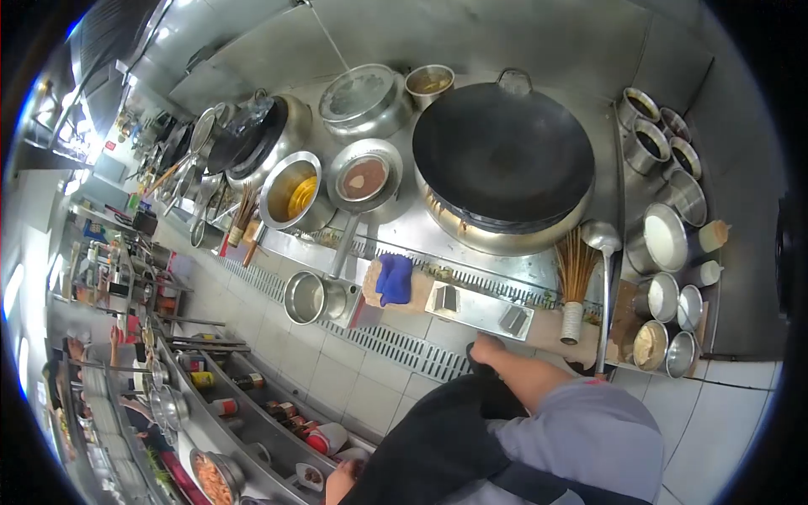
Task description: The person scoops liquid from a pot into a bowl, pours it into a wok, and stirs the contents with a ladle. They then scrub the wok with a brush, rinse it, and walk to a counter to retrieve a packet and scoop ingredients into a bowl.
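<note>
At the bottom, my left hand (343, 478) is beside the edge of the shelved counter, near a small bowl (310, 477); its fingers are too small and cut off to read. My right hand (488, 348) is low by the stove's front ledge, below two metal knobs; its fingers are not clear, and nothing can be made out in it. Above the ledge sits a large black wok (505, 151), with nothing in it. A blue cloth (394, 279) lies left of the knobs. A ladle (603, 244) and a bamboo brush (573, 290) lean at the right.
Metal seasoning containers (665, 237) line the right side. Left of the wok are a lidded pot (362, 97), a strainer (364, 178) and a pot of yellow liquid (291, 192). A bowl of orange food (212, 480) stands lower left. People's arms show at the far left.
</note>
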`<state>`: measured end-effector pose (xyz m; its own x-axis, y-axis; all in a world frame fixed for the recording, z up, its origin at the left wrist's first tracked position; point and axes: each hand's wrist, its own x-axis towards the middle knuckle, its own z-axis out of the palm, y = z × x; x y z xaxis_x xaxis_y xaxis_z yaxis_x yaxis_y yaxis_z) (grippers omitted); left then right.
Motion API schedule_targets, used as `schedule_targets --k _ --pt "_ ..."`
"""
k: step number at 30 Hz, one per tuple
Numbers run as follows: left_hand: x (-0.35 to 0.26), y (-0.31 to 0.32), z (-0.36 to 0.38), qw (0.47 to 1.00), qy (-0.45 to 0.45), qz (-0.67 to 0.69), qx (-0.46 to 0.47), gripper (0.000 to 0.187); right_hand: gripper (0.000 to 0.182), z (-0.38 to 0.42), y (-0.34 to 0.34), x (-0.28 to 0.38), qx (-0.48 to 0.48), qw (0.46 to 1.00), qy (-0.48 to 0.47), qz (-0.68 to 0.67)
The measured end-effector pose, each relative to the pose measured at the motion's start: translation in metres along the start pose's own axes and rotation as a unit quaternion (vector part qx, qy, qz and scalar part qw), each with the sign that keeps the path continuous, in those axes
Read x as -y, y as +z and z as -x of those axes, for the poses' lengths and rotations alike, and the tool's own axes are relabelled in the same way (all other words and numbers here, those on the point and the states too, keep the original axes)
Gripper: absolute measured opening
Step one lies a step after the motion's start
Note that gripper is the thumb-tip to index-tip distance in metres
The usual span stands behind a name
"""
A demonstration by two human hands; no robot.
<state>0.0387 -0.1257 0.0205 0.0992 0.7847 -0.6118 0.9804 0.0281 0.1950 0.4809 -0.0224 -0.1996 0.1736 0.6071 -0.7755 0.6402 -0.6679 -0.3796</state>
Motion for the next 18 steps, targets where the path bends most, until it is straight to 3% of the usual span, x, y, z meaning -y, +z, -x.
schedule_targets --k 3,4,6,8,10,13,16,18 --pt "-0.05 -0.037 0.021 0.988 -0.139 -0.024 0.069 0.036 0.059 -0.018 0.006 -0.013 0.031 0.998 0.018 0.049" --pt "-0.044 -0.034 0.024 0.987 -0.145 -0.021 0.068 0.036 0.059 -0.032 0.018 -0.022 0.035 0.998 0.013 0.053" --pt "-0.018 -0.021 0.026 0.994 -0.107 0.001 0.016 0.035 0.058 -0.06 0.046 -0.038 0.017 0.997 0.015 0.074" --pt "0.009 -0.005 0.019 0.996 -0.088 -0.004 0.023 0.035 0.052 -0.033 0.016 -0.017 0.07 0.994 0.032 0.076" --pt "0.009 0.0 0.015 0.998 -0.062 0.004 0.025 0.035 0.046 -0.013 0.015 -0.013 -0.034 0.997 -0.015 0.074" --pt "-0.028 -0.028 0.014 0.997 -0.057 0.049 0.017 0.035 0.044 0.002 0.011 -0.01 -0.065 0.99 -0.059 0.108" --pt "-0.022 -0.037 0.008 0.999 -0.027 0.039 -0.002 0.036 0.037 0.039 -0.001 -0.012 -0.055 0.988 -0.102 0.107" --pt "0.002 -0.026 0.0 0.999 -0.004 0.044 -0.009 0.037 0.032 0.065 -0.002 -0.022 -0.105 0.982 -0.111 0.112"
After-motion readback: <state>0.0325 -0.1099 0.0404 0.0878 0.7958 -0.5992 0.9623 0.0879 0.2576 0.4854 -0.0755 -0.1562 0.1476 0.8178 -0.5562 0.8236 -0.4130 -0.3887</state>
